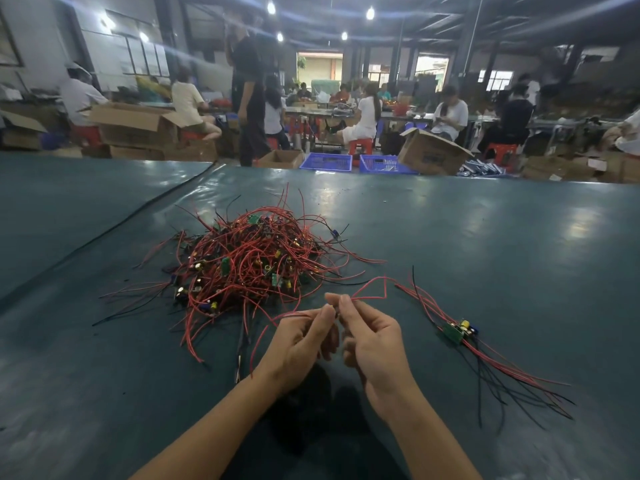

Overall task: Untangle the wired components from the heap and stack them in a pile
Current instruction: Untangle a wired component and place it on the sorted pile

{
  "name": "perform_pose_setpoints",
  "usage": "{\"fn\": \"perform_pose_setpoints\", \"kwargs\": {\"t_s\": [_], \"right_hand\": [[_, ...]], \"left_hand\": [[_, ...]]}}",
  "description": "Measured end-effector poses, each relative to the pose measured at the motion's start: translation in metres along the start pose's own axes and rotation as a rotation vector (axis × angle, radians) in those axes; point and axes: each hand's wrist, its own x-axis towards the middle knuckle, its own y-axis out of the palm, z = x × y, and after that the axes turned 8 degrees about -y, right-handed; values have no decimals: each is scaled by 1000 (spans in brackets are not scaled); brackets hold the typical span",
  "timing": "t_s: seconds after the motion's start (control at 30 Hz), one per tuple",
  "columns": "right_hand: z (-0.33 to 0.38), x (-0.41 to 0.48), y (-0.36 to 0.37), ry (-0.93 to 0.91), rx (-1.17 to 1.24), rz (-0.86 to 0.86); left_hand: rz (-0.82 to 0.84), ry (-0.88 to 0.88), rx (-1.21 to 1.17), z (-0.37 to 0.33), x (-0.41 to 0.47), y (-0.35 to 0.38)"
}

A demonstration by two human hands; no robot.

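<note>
Red wire runs sideways, pinched in the grip of left hand and right hand; pile lies diagonally.

Dark green table cover, two blue crates, open cardboard boxes, seated workers behind

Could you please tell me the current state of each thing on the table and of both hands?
heap of wired components: tangled, lying on the table.
sorted pile: a few pieces, wires roughly side by side, right of the hands.
red wire: bent in a loop, held at the fingertips of both hands.
left hand: pinches the red wire.
right hand: pinches the red wire.
</note>
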Motion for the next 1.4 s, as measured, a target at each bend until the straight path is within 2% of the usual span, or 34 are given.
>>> {"fn": "perform_pose_setpoints", "kwargs": {"t_s": [0.07,0.17,0.5,0.8,0.97,1.17,1.4], "right_hand": [[-3,-1,3,-8,-33,7],[-5,1,2,18,-27,-69],[-6,11,-2,228,33,-362],[-2,28,-39,210,150,-655],[-7,20,-26,122,104,-574],[-12,1,7,147,-54,-202],[-14,8,0,147,-37,-361]], "left_hand": [[13,-53,-112,-2,2,3],[-39,-49,-154,-4,5,6],[-39,-44,-101,3,8,7],[-10,-52,-63,4,8,7],[-60,-65,-140,8,9,5],[-37,-81,-142,9,11,2],[38,-66,-67,8,10,3]]}}
